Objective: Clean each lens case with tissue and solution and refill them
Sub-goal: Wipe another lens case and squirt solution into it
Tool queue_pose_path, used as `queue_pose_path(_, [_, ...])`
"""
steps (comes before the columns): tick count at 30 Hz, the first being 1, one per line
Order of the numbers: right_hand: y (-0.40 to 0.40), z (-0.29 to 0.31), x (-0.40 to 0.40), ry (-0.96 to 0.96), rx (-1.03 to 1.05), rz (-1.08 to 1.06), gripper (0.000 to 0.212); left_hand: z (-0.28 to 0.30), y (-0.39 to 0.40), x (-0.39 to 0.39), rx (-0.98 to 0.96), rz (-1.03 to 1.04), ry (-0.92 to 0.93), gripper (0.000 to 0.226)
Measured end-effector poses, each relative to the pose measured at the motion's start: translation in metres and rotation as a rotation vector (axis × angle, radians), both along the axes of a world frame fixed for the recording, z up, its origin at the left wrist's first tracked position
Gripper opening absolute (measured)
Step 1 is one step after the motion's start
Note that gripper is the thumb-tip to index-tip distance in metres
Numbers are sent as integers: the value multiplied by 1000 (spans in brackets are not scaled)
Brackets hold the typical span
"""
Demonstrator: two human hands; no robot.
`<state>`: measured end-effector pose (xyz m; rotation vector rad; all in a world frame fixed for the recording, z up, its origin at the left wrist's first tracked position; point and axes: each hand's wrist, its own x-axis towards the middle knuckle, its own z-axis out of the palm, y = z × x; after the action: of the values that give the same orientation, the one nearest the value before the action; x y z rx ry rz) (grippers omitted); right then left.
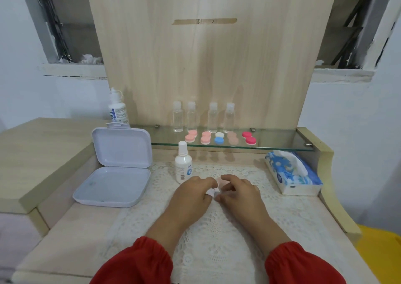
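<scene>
Two hands meet over the lace mat [217, 229]: your left hand [193, 193] pinches a wad of white tissue [211, 191], while your right hand [237, 191] curls its fingers around a pale pink lens case [222, 182]. Five more lens cases [219, 138] sit on the glass shelf [282, 141] behind the solution bottle [183, 164].

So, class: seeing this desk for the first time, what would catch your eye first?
Probably the left hand and right hand at centre, pinching a white tissue and a pale pink lens case over the lace mat. Next, the colourful lens cases on the glass shelf behind.
</scene>
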<state>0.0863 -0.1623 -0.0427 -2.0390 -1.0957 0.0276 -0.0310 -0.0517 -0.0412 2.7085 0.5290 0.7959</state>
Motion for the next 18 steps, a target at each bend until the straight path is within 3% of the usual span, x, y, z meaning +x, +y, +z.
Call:
queue_pose_path(6, [2, -4, 1, 45, -4, -34, 42, 8, -3, 3, -158, 29, 87, 28])
queue_pose_path(9, [1, -5, 2, 53, -12, -36, 40, 8, -5, 10, -474, 58, -8, 14])
queue_pose_path(12, [-1, -2, 1, 54, -13, -22, 38, 7, -3, 11, -747, 82, -220, 18])
queue_pose_path(15, [-1, -2, 1, 74, -11, -19, 40, 8, -1, 6, -750, 91, -432, 19])
queue_pose_path(18, [-1, -7, 3, 100, -23, -20, 42, 6, -4, 4, -627, 24, -338, 17])
